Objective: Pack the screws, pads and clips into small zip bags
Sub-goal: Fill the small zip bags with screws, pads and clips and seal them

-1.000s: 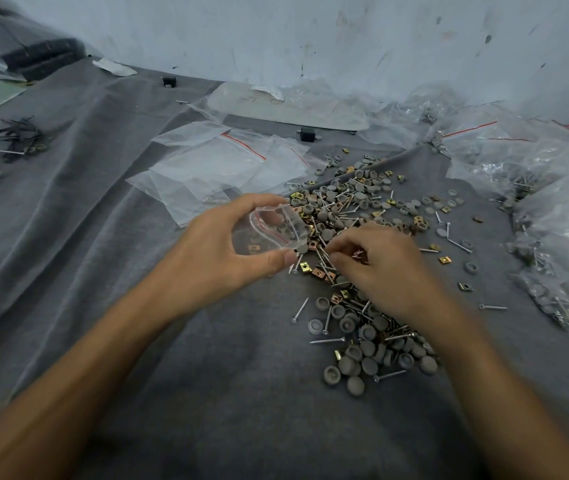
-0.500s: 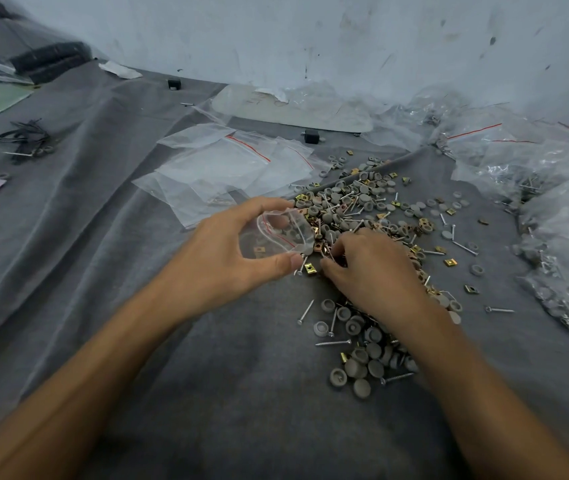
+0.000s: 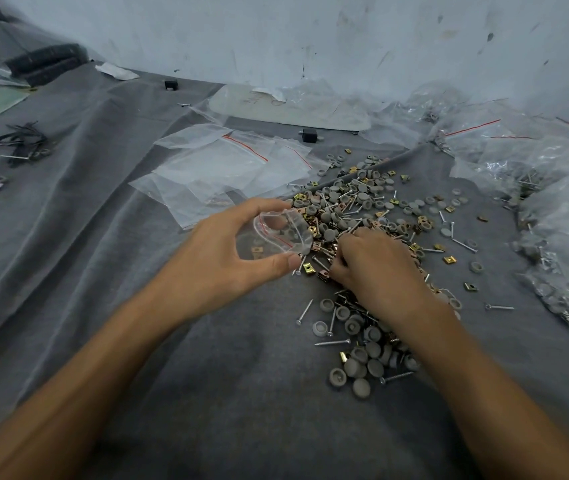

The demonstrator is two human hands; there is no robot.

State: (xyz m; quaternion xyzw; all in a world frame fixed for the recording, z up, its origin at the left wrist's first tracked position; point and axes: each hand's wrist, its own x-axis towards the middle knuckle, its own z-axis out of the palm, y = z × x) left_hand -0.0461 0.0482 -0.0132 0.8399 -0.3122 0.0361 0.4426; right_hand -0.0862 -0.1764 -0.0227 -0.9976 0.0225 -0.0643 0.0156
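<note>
Head view: across the grey cloth (image 3: pixel 130 341) covering the worktop, little has shifted over the last second. Your left hand (image 3: pixel 220 258) still holds the small zip bag (image 3: pixel 281 233) at the left edge of the pile (image 3: pixel 356 202). Your right hand (image 3: pixel 376 268) stays buried in the parts just beside the bag's mouth.

The left grip pinches the bag between thumb below and fingers above, bowing its mouth open toward the right. The right hand lies palm down, knuckles up, with its fingers curled into the pile. You cannot tell whether that grip has closed on anything.

The pile of grey round pads, gold clips and silver screws runs from under your right forearm back toward the scuffed pale wall (image 3: pixel 311 36). Filled bags (image 3: pixel 560 209) heap along the right side. A stack of empty zip bags (image 3: pixel 227 168) with red lines lies behind your left hand. Far left sits a black bundle (image 3: pixel 21 140). One gold clip (image 3: pixel 257 251) shows through the held bag.
</note>
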